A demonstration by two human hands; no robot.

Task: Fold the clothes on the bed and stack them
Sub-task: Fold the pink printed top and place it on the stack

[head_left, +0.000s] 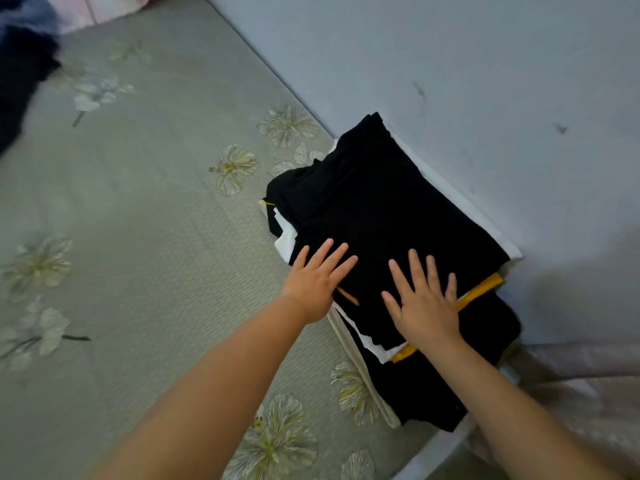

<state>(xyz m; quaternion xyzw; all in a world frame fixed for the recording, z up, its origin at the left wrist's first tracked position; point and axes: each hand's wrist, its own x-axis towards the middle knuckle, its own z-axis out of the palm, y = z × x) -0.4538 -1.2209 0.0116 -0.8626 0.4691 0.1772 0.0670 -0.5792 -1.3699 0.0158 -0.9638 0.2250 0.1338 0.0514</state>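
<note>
A stack of folded clothes (381,209) lies on the bed against the wall, with a black garment on top. White, yellow and cream layers stick out below it at the near and left edges. My left hand (317,282) lies flat on the stack's near left edge, fingers straight and spread. My right hand (424,303) presses flat on the black top garment near its front edge, fingers spread too. Neither hand grips anything.
The bed's grey-green cover (145,220) with pale flower prints stretches to the left. A dark blue or black garment (20,74) lies crumpled at the far left corner, pink fabric (86,12) behind it. The grey wall (485,81) borders the stack on the right.
</note>
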